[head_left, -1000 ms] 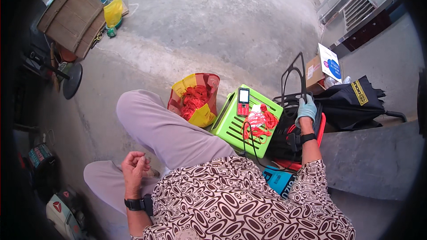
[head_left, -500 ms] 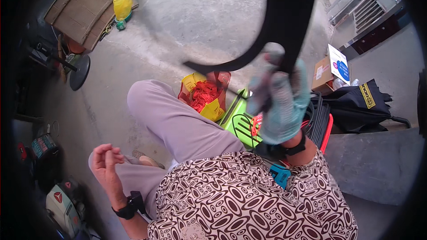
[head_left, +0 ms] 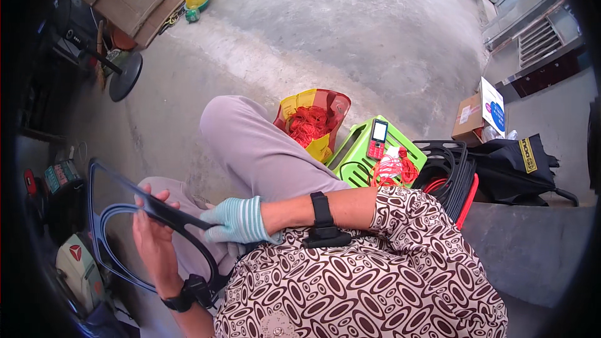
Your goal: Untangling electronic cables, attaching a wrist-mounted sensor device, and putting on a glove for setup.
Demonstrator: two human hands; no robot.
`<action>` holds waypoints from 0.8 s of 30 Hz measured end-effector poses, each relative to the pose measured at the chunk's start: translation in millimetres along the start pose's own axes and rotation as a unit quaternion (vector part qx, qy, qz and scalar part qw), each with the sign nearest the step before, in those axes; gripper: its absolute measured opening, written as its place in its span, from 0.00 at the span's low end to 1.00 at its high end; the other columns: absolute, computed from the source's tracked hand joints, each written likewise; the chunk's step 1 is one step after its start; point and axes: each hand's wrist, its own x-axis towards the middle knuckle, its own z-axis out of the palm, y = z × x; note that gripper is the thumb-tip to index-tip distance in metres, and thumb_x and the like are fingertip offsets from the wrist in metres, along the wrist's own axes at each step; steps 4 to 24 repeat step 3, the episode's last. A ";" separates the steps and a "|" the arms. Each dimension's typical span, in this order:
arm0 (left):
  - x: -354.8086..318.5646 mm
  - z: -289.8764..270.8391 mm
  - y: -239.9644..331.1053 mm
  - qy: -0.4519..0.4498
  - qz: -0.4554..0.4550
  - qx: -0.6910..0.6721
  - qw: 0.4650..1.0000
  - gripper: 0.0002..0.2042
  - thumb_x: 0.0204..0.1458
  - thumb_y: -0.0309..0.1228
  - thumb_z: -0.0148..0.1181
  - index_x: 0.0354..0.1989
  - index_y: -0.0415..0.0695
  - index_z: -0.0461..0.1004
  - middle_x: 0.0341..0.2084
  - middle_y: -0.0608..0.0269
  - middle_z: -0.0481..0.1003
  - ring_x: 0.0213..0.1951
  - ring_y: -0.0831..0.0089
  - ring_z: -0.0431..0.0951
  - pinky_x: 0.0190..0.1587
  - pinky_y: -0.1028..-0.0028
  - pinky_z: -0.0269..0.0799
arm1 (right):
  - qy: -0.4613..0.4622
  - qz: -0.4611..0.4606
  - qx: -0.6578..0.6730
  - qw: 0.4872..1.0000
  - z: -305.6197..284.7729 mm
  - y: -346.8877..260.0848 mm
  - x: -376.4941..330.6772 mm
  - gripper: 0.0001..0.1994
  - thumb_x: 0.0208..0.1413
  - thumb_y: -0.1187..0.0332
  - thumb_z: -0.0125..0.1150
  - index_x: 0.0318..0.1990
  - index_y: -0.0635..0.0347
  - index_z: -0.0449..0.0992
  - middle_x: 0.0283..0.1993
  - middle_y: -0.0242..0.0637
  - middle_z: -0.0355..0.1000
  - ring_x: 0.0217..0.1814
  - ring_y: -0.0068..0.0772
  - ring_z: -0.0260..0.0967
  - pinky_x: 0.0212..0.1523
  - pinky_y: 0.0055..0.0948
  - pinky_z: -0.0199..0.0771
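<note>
A dark, glossy flat strip [head_left: 172, 218] bends into several loops at the lower left, in front of my left knee. My bare left hand [head_left: 153, 228] has its fingers curled at the strip's upper run, gripping it. From the right, my right hand [head_left: 235, 222] reaches across my body in a light blue and white striped glove. It is closed on the same strip, a little to the right of my left hand. The glove hides the strip's end there, and the exact kind of strip cannot be made out.
Beyond my knees are a yellow and red bag [head_left: 335, 109] of red string and a green plastic stool [head_left: 355, 144] carrying a phone [head_left: 377, 139] and string. Coiled black cable [head_left: 460, 175], a black umbrella [head_left: 516, 166] and a cardboard box [head_left: 468, 119] lie at right.
My gloved right hand has swung from the upper middle down and left, bringing the dark strip to my left hand. My left hand, free before, now grips it. The stool is uncovered.
</note>
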 end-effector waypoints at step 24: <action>18.6 -30.4 -24.0 0.032 -0.035 -0.092 0.995 0.31 0.64 0.42 0.51 0.68 0.36 0.52 0.58 0.54 0.68 0.56 0.63 0.72 0.54 0.69 0.71 | 0.011 -0.079 -0.287 0.955 -10.2 3.6 8.3 0.18 0.59 0.55 0.57 0.47 0.60 0.73 0.30 0.39 0.78 0.29 0.45 0.78 0.34 0.45 0.81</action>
